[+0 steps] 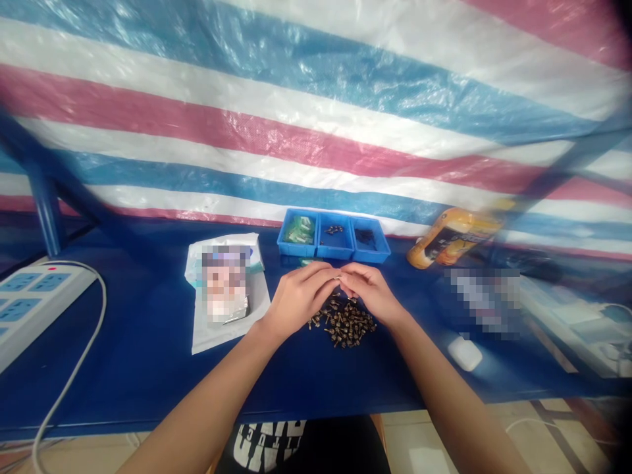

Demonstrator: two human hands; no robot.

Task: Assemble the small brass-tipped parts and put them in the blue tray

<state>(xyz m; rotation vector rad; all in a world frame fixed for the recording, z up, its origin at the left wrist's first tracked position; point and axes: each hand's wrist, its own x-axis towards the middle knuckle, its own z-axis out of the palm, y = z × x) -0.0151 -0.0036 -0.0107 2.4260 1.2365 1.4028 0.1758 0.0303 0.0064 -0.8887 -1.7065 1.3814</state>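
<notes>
Striped plastic tarp (316,112) hanging behind a blue surface (148,368), with a white power strip (29,303) at the left edge and a white packet (227,296) nearer the centre. Along the back edge, a blue three-compartment tray (333,237), green packets in its left compartment, dark pieces in the other two. Left hand (299,299) and right hand (370,293) closed together, fingertips (332,276) pinching a tiny metal piece (338,279) just above a loose heap of small screws (343,322).
</notes>
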